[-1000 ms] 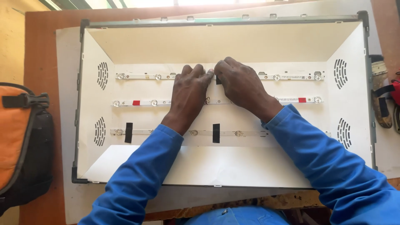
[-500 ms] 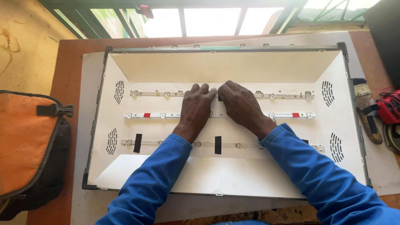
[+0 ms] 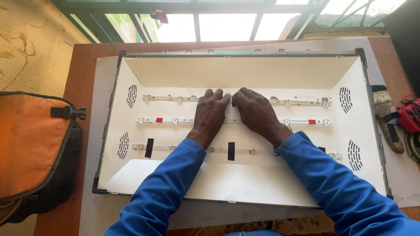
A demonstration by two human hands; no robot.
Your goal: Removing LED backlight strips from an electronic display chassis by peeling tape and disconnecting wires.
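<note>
An open flat-screen back panel (image 3: 245, 72) with a white reflector lining lies on the table. Three horizontal light strips run across it: the top strip (image 3: 297, 102), the middle strip (image 3: 175, 120) with small red marks, and the bottom strip (image 3: 249, 151) held by black tape pieces. My left hand (image 3: 211, 114) and my right hand (image 3: 255, 112) lie palm down side by side at the panel's centre, fingertips pressing on the middle of the top strip. A small dark piece shows between the fingertips. Both arms wear blue sleeves.
An orange and black bag (image 3: 33, 148) sits at the left of the brown table (image 3: 83, 57). Hand tools and a red item (image 3: 409, 116) lie at the right edge. A barred window (image 3: 227, 22) is beyond the table.
The view has tilted upward, so the panel sits lower in frame and the window shows. My hands stay pressed on the top strip in the same spot.
</note>
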